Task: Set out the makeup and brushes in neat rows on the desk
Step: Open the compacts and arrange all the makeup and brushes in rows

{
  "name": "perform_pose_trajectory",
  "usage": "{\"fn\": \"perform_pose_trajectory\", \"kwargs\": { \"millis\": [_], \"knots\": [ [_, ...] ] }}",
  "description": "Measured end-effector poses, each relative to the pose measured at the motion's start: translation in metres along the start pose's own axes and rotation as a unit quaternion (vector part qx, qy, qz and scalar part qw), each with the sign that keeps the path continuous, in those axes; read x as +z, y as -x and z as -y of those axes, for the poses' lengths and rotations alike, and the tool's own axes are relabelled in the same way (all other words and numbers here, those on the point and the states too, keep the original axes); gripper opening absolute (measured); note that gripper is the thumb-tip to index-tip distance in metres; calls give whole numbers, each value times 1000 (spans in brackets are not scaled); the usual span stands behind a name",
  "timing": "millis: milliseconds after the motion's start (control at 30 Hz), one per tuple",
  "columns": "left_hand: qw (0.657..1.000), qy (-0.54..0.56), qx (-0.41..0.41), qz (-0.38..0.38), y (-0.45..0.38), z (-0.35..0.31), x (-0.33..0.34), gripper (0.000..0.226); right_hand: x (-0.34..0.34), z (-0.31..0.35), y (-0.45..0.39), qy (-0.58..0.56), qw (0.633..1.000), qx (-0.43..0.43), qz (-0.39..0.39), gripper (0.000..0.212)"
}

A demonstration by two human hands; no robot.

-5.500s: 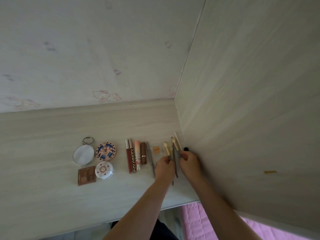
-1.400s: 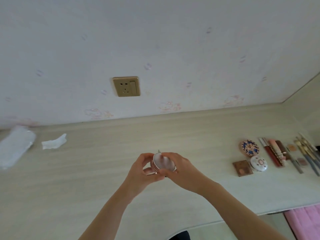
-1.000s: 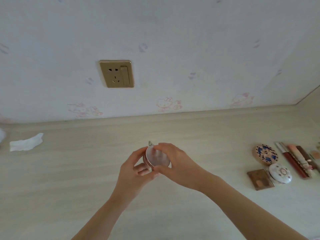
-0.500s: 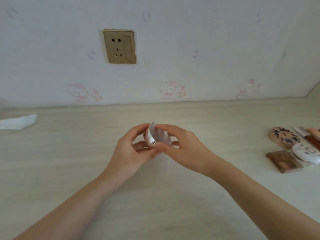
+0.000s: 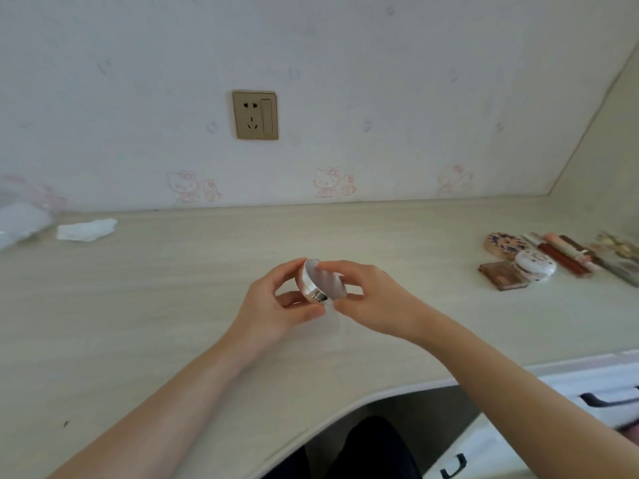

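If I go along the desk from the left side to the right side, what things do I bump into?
Clear plastic bag → crumpled white tissue → left hand → round silver compact → right hand → brown eyeshadow palette → white round compact → lip gloss tubes.

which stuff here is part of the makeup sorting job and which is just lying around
Part of the job:
- round silver compact, held in the left hand and right hand
- patterned round compact
- white round compact
- brown eyeshadow palette
- lip tubes
- brushes at the right edge

Just lying about:
- crumpled tissue
- clear plastic bag
- wall socket
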State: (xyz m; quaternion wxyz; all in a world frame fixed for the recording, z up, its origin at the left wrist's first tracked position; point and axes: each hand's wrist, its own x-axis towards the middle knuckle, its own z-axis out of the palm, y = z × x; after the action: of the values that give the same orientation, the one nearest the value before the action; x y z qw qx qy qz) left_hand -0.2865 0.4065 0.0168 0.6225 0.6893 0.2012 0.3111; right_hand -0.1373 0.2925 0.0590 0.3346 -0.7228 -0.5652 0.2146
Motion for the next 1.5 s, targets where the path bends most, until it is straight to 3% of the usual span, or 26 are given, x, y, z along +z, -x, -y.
{"fn": "perform_pose_trajectory", "kwargs": {
  "millis": [267,400,567,800,1200,1500],
  "knots": [
    [1000,1,12,3,-20,-1,-5,59,-6,-5,-18,-26,1000,2,10,67],
    [1000,8,5,-11,-34,1,-11,55,-11,-4,-36,-28,999,-2,31,57],
    [1000,6,4,-17,-48,3,-19,59,-16,-3,-57,12,999,-7,37,56],
    [1000,12,13,8,-48,9,-20,56,-20,0,-60,29,999,1,46,76],
    [998,11,55,-1,-49,12,-21,55,-20,9,-56,75,993,-74,52,72],
    [998,17,67,5,-46,13,-26,57,-16,14,-54,68,993,-78,57,72]
  ]
}}
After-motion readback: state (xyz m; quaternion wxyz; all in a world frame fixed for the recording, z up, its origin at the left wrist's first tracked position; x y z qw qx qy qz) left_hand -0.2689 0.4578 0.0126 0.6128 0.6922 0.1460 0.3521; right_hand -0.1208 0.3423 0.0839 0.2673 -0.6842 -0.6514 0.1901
